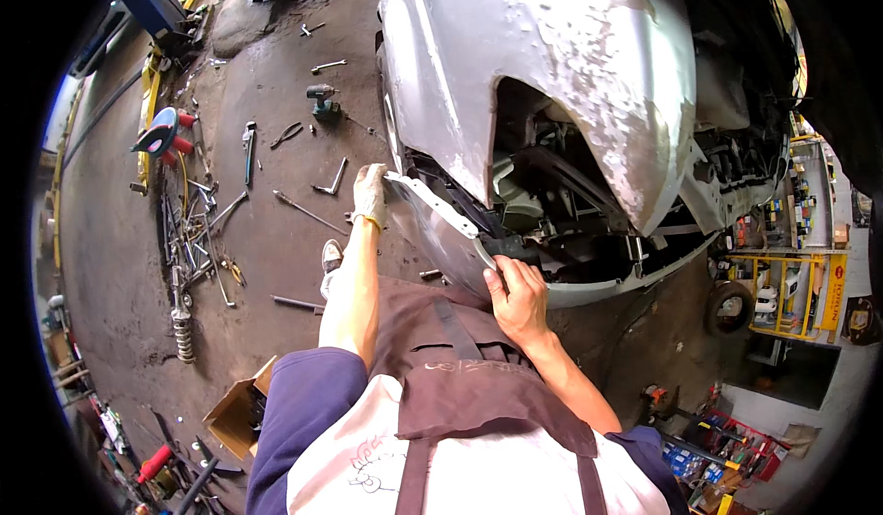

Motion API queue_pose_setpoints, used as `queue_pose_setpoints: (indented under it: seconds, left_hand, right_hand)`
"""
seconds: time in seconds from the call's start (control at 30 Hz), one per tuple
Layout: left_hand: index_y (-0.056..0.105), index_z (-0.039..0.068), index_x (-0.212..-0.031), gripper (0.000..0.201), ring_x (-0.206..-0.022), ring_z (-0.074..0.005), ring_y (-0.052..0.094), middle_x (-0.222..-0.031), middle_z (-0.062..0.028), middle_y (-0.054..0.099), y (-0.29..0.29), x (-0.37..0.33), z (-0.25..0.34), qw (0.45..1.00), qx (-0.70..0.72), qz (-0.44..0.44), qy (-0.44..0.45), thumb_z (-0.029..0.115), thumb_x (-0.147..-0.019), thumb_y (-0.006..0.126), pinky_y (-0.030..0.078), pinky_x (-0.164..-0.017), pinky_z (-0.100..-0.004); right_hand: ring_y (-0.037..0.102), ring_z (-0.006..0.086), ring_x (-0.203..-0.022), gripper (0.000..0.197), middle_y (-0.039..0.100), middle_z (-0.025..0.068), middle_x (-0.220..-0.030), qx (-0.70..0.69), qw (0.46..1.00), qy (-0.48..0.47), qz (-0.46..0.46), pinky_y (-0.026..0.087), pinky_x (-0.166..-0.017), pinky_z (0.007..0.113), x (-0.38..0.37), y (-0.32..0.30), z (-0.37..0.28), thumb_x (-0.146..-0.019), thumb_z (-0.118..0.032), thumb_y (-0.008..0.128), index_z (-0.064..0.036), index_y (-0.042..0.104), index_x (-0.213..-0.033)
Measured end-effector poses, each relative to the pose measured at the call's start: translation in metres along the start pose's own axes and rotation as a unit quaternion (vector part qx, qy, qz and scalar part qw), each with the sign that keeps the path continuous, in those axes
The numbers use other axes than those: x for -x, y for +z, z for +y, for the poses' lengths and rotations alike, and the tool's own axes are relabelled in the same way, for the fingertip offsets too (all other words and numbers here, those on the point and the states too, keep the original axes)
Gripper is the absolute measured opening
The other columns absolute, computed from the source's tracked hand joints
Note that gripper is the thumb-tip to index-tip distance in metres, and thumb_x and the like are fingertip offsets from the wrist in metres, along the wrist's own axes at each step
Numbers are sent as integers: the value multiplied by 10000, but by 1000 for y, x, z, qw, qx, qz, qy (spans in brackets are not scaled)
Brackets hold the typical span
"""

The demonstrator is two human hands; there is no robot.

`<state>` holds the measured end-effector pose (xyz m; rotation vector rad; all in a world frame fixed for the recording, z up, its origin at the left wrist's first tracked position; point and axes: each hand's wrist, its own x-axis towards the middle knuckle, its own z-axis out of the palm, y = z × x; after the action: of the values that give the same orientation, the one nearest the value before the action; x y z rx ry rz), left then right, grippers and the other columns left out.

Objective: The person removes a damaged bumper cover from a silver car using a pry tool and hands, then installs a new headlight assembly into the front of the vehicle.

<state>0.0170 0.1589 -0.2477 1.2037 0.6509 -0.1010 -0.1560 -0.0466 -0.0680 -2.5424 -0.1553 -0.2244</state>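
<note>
A person in a brown apron (487, 401) holds a curved grey car panel (436, 237) at the front corner of a scuffed silver car (451, 64), just beside its open headlight cavity (543, 170). The gloved left hand (371, 198) has its fingers clamped on the panel's far end, while the bare right hand (520, 300) grips the near end between fingers and thumb. A cordless drill (322, 99), pliers (287, 135) and a coil-spring strut (183, 324) lie on the stained floor (120, 276) to the left
</note>
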Motion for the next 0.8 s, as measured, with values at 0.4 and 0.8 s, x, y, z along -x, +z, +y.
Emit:
queue_pose_setpoints:
  seconds: [0.4, 0.8]
  left_hand:
    - [634, 86, -893, 157, -627, -83, 484, -736, 20, 563, 4, -6, -25, 997, 27, 10, 72, 184, -809, 545, 392, -571, -234]
    - [624, 53, -968, 276, -756, -146, 563, -846, -45, 588, 3, -22, 3, 993, -71, -91, -36, 291, -845, 558, 471, -654, -307]
  right_hand:
    - [570, 319, -712, 278, 619, 131, -783, 16, 999, 32, -1, 415, -670, 394, 9, -1, 1, -883, -297, 591, -20, 610, -894]
    - [586, 304, -890, 200, 643, 121, -925, -21, 987, 99, 126, 439, -801, 384, 7, -11, 3, -878, -206, 584, -22, 625, -945]
